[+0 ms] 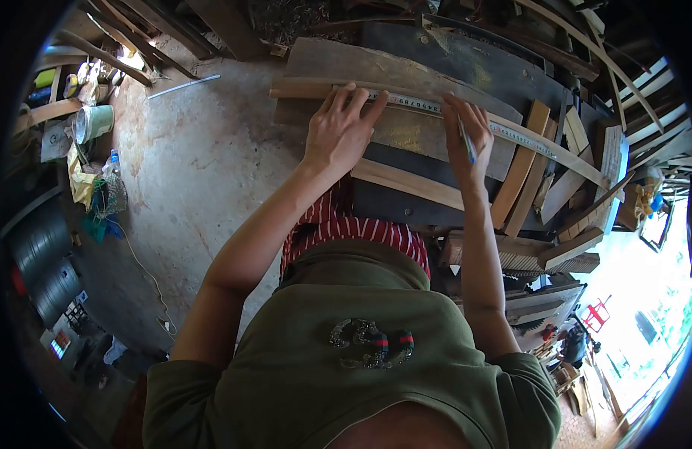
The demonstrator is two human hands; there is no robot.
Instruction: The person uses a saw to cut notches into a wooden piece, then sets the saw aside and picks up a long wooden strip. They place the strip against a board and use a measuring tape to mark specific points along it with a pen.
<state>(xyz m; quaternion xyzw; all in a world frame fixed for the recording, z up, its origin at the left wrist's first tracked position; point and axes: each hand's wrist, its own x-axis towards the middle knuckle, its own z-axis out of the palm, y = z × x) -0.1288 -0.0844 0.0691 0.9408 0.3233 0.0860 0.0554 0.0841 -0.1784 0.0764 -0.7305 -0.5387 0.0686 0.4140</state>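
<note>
A long, narrow wooden strip [290,88] lies across the dark bench, with a white numbered tape measure [415,102] stretched along it. My left hand [338,127] is at the left end of the tape, its thumb and fingers pressing tape and strip together. A pen [466,142] is held in my right hand [471,131], pointing back toward me. The fingertips of that hand rest on the tape and strip farther right. Under the strip is a wide, rough board [406,137]. The tape's case does not show.
Nearer me lies another wooden strip [406,183] on the black bench top [391,198]. Several offcuts [522,165] are at the right. A white rod [185,86] lies on the concrete floor [181,172]. A bucket [95,122] and a cable [140,262] are at the left.
</note>
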